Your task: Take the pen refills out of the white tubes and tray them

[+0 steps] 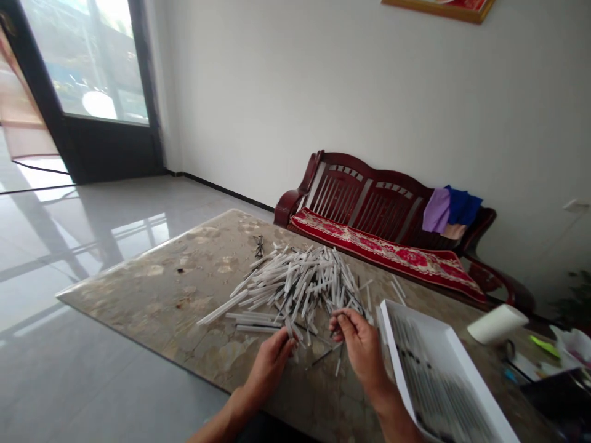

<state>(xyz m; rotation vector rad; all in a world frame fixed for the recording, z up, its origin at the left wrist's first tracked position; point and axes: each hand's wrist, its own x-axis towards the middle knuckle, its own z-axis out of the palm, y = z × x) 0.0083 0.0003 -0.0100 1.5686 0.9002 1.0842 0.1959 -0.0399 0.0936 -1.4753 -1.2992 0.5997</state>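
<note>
A heap of thin white translucent tubes point(300, 277), with dark slender sticks among them, lies on the table in front of me. My left hand point(272, 357) is at the near edge of the heap, its thumb and fingers pinched on a short translucent tube point(289, 327). To its right, my right hand point(360, 338) is closed, fingertips curled together beside the heap; what they hold, if anything, is too blurred to name. Between the hands a few loose sticks point(325, 355) lie on the tabletop. Right of my right hand stands a white open box point(466, 357) with rows of slim grey sticks inside.
The stone-patterned table point(152, 295) carries black-framed glasses point(259, 246) behind the heap. At right are a white roll point(496, 324) and a dark object point(561, 394). A red wooden bench point(369, 203) stands beyond, with cloths point(452, 209) over its back.
</note>
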